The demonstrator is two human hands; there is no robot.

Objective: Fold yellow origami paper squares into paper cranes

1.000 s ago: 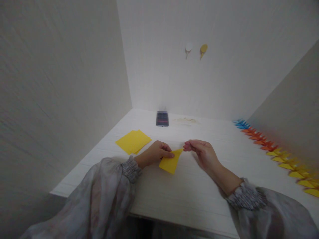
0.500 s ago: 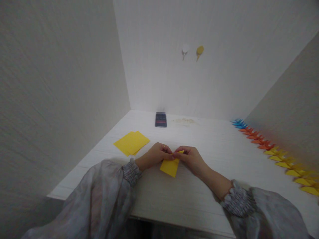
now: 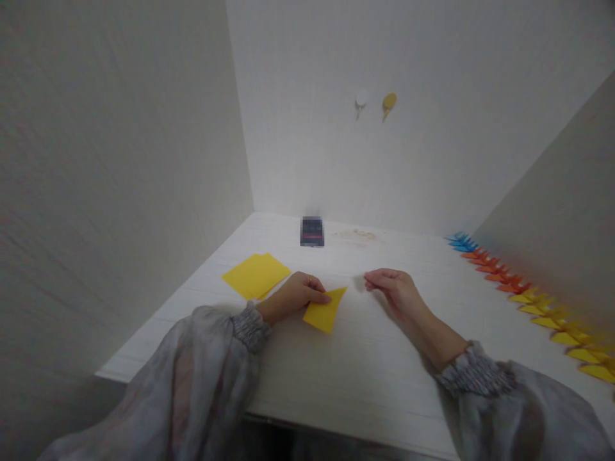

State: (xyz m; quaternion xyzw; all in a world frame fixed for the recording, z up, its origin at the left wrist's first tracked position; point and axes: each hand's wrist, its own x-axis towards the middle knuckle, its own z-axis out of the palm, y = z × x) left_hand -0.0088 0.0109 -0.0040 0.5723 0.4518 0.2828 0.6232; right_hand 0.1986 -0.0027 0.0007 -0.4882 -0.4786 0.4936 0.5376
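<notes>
A folded piece of yellow paper [image 3: 323, 314] is pinched between the thumb and fingers of my left hand [image 3: 303, 292], just above the white table. Its upper right corner sticks out as a point. To the right of the paper and apart from it is my right hand [image 3: 394, 289], its thumb and fingertips pressed together with nothing visible in them. Flat yellow paper sheets [image 3: 257, 274] lie overlapped on the table behind my left wrist.
Along the right side runs a row of folded paper figures, blue [image 3: 462, 242], orange [image 3: 497, 269] and yellow [image 3: 560, 320]. A dark blurred box [image 3: 312, 232] stands near the back wall. Two hooks, one white [image 3: 362, 99] and one yellow [image 3: 389, 102], are on that wall.
My right hand has let go of the yellow paper and moved off to the right. My left hand still holds the paper, now slightly turned and a little farther left.
</notes>
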